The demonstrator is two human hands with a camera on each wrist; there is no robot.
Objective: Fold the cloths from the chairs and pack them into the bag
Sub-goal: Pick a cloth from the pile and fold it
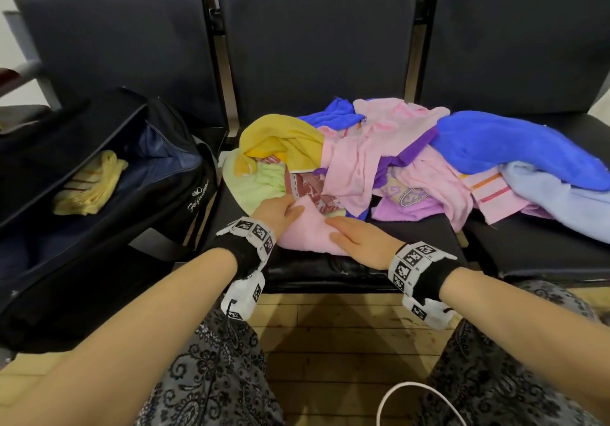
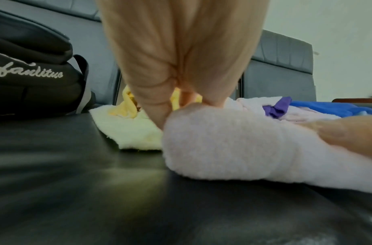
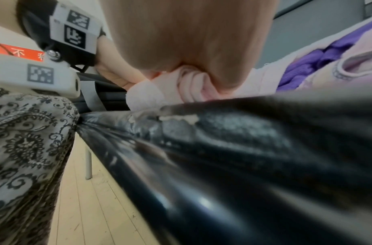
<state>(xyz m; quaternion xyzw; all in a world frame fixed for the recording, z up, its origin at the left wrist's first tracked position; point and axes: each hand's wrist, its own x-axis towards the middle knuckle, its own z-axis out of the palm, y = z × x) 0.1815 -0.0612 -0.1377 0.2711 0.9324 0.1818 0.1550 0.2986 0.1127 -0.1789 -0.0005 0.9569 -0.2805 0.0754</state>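
Note:
A folded pink cloth point(image 1: 307, 237) lies on the middle chair seat point(image 1: 330, 270), near its front edge. My left hand point(image 1: 284, 211) rests on the cloth's left end with fingers straight and the thumb against the edge; the left wrist view shows the cloth point(image 2: 222, 149) bulging under that hand point(image 2: 180, 49). My right hand point(image 1: 353, 235) lies flat on the cloth's right part, pressing down. The right wrist view shows its palm point(image 3: 191, 41) on the layered folds point(image 3: 193, 89). The black bag point(image 1: 148, 211) stands open on the left chair with a folded yellow cloth point(image 1: 89, 187) inside.
A loose pile of cloths point(image 1: 396, 161) in yellow, green, pink, purple and blue spreads behind my hands across the middle and right seats. Chair backs rise behind it. A white cable point(image 1: 389, 399) loops on the wooden floor by my knees.

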